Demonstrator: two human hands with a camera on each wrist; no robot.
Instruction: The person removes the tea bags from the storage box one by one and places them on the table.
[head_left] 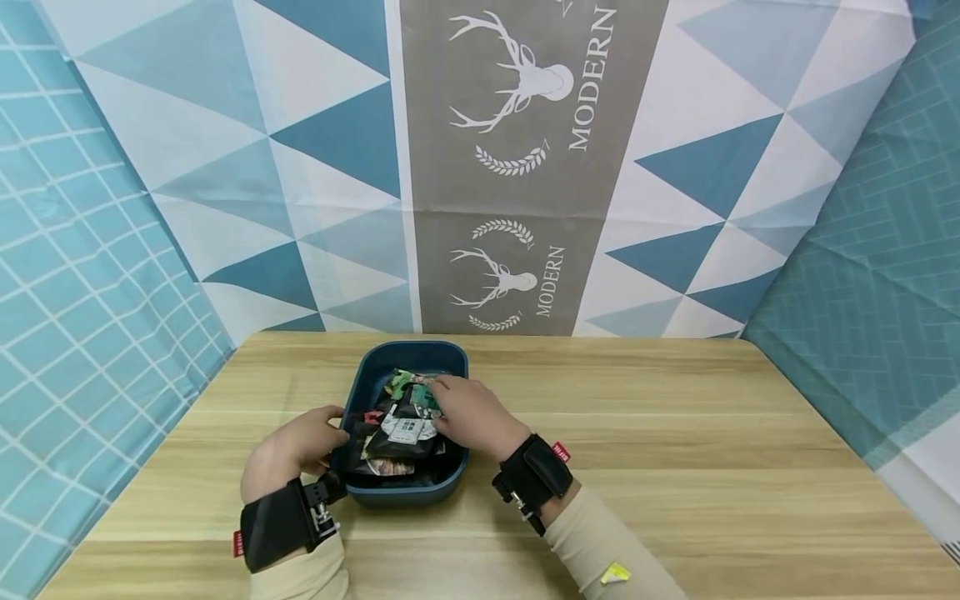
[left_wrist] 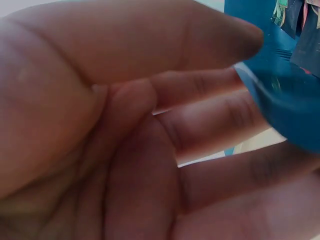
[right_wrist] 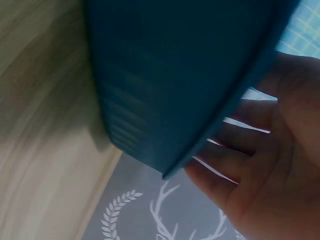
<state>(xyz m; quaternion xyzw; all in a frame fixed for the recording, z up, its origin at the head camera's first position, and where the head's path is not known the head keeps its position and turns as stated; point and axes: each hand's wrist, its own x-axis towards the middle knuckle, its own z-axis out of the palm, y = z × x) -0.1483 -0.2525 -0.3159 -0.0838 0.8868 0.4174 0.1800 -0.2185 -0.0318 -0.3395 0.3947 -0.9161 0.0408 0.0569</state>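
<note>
A dark blue plastic bin [head_left: 405, 497] holds a heap of small printed packets; a black packet with a white label [head_left: 406, 430] lies on top, and a green one [head_left: 401, 382] is behind it. My left hand [head_left: 300, 439] grips the bin's left rim, thumb on the inner side and fingers along the outer wall. Over the right rim reaches my right hand [head_left: 476, 414], its fingertips at the right edge of the top packets. In the right wrist view the bin wall [right_wrist: 165, 75] hides those fingertips; I cannot tell whether they pinch a packet.
The bin stands on a wood-grain table [head_left: 675, 467], left of its middle. Behind the table hangs a cloth [head_left: 330, 167] with triangles and deer heads. Tile-patterned sheets flank the left [head_left: 90, 275] and right [head_left: 877, 275] sides.
</note>
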